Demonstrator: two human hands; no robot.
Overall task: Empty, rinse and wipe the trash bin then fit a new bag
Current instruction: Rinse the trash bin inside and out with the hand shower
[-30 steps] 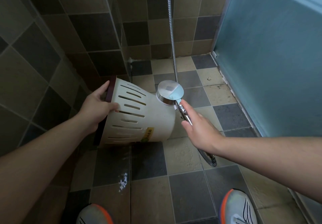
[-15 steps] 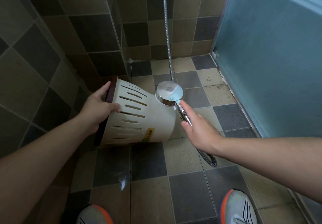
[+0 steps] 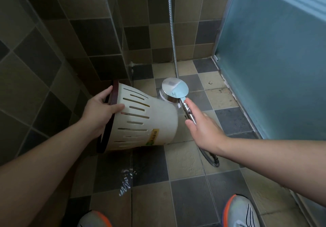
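You stand in a tiled shower corner, looking down at a wet tiled floor (image 3: 185,158) with a frosted blue door (image 3: 273,68) on your right. Both shoes show at the bottom edge.

The trash bin (image 3: 141,119), cream plastic with slotted sides and a dark rim, lies tipped on its side above the floor. Its long axis runs left to right: the open mouth faces left toward the wall, the closed base points right. A yellow label sits low on its side.

Your left hand (image 3: 100,108) grips the bin at the rim, thumb across the outer wall, fingers hooked over the edge into the mouth.

Just right of the base hangs the chrome shower head (image 3: 173,90), its face turned toward the bin's base and nearly touching it. Your right hand (image 3: 201,126) holds its handle, with fingers lying fairly straight along it rather than tightly wrapped. The metal hose (image 3: 173,32) rises behind and loops below your wrist.

The spray meets the outside of the base, so rinsing the inside looks likely to need the mouth, now on your left hand's side, turned toward the head. Water glints on the floor below.
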